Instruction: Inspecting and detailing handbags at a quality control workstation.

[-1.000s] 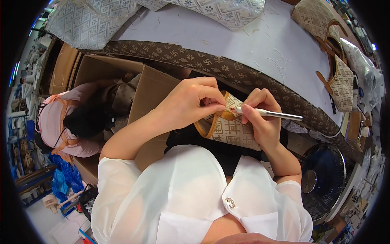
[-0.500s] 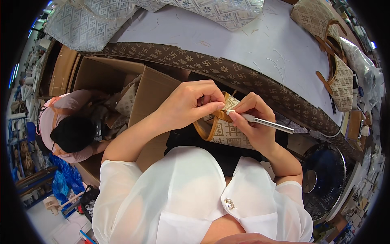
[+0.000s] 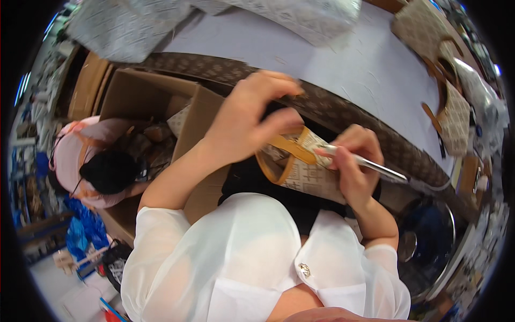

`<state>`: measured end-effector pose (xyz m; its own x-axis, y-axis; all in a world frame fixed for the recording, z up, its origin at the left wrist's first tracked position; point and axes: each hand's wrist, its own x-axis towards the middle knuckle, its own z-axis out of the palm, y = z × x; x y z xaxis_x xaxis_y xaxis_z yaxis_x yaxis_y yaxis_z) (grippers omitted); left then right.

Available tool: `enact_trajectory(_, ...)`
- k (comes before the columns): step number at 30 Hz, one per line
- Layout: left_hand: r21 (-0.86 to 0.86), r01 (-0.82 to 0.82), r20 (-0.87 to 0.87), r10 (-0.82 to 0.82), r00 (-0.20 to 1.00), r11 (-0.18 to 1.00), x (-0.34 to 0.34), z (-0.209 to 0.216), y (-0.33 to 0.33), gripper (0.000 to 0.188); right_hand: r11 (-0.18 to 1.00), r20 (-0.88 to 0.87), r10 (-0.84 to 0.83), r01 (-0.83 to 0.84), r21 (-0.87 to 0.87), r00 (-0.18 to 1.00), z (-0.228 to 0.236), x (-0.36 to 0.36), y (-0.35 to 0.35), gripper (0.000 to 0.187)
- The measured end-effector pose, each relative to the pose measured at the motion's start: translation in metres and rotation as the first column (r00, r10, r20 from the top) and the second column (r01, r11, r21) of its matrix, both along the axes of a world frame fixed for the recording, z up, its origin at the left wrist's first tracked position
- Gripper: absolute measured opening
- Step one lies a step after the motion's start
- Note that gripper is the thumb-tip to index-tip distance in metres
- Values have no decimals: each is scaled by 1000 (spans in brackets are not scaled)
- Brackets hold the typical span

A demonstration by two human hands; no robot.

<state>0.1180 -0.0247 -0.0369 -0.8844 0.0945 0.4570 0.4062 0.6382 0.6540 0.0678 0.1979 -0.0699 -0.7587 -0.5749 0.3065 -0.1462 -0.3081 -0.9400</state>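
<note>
A beige patterned bag [image 3: 316, 180] with tan edging rests on my lap, its opening toward the left. A tan strap [image 3: 294, 150] lies across it. My left hand [image 3: 252, 115] is lifted just above the strap, blurred, thumb and fingers apart, with nothing visible held. In my right hand [image 3: 358, 161] is a slim silver pen-shaped tool [image 3: 378, 169], gripped between thumb and fingers. Its pale tip points left, close to the strap's right end; whether it touches, I cannot tell.
A patterned-edged worktable [image 3: 375, 70] stands ahead, bearing wrapped patterned sheets [image 3: 300, 19] and loose threads. More strapped bags [image 3: 456, 115] lie at its right. An open cardboard box [image 3: 209, 118] is at my left, a person [image 3: 102, 161] bending beside it. A black fan [image 3: 426, 247] stands right.
My left hand has come off the strap and risen away. My right hand has shifted slightly right with the pen-shaped tool. More of the strap now shows.
</note>
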Motion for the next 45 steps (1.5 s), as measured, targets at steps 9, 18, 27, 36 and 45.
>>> enact_trajectory(9,-335,-207,85,248,965,919,38,46,-22,43,810,131,-286,313,-497,949,8,-28,42,13)
enact_trajectory(18,-465,-575,-125,593,796,673,3,71,-55,29,711,-11,-609,540,-451,793,29,-33,74,18)
enact_trajectory(27,-423,329,-257,-460,850,844,-197,-14,204,39,539,-37,-772,622,-568,635,23,-16,130,18)
enact_trajectory(36,-521,107,-424,-365,829,847,-315,-40,283,46,479,-133,-855,664,-574,502,28,0,163,16)
enact_trajectory(45,192,269,-532,-130,837,944,-130,102,126,39,382,-123,-882,538,-752,455,46,5,195,20)
